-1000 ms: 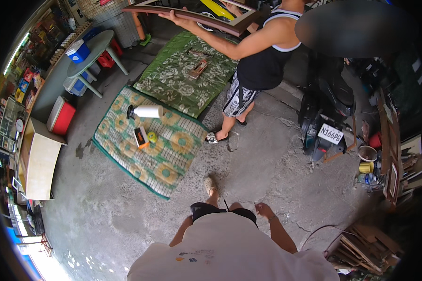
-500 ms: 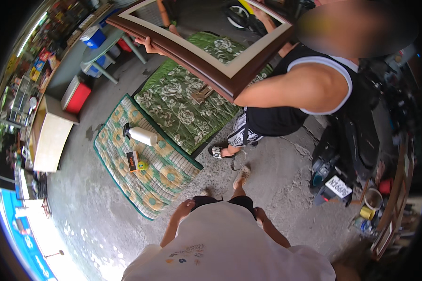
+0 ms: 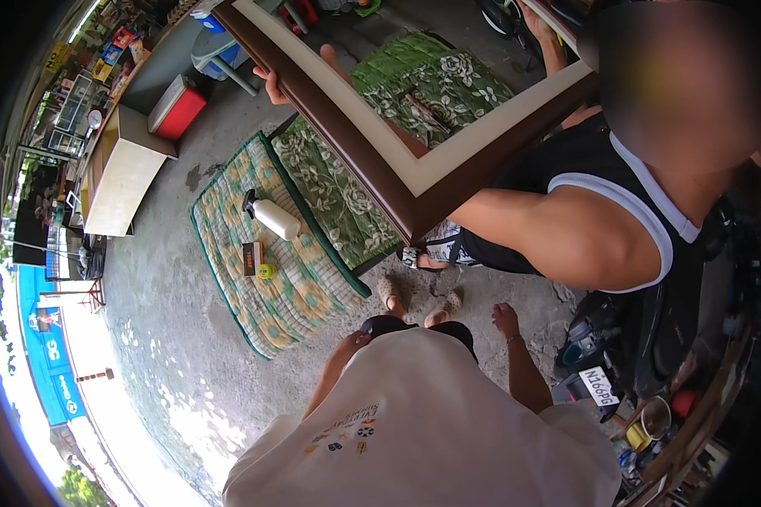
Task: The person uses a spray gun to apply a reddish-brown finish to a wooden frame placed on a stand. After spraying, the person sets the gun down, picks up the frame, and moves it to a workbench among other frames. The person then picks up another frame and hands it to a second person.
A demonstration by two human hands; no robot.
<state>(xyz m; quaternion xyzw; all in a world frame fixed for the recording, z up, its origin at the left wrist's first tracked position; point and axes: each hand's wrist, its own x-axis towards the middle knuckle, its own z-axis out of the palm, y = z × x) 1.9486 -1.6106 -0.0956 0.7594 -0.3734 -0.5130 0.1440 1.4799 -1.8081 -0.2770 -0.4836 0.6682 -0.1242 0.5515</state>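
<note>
A person in a black tank top holds up a large brown picture frame [image 3: 347, 152] with a cream inner border [image 3: 457, 160], tilted in front of me at the upper middle. That person's fingers [image 3: 271, 86] wrap its left side. My left hand [image 3: 353, 341] hangs beside my dark shorts [image 3: 389, 324], its fingers mostly hidden. Away from my body, my right hand [image 3: 505, 321] hangs empty over the concrete with fingers loosely apart. Neither of my hands touches the frame. A white spray bottle [image 3: 276, 220], a small dark box [image 3: 252, 258] and a yellow round item [image 3: 266, 271] lie on a patterned quilt [image 3: 304, 308].
A green floral quilt [image 3: 364, 221] is spread behind the patterned one. A red cooler [image 3: 177, 110] and a pale cabinet [image 3: 127, 182] stand at left. At right are a parked motorcycle [image 3: 643, 329] and a bucket [image 3: 655, 417].
The person has come closer with the frame, now larger and further right in view. My right hand has swung outward from my side. My view has shifted.
</note>
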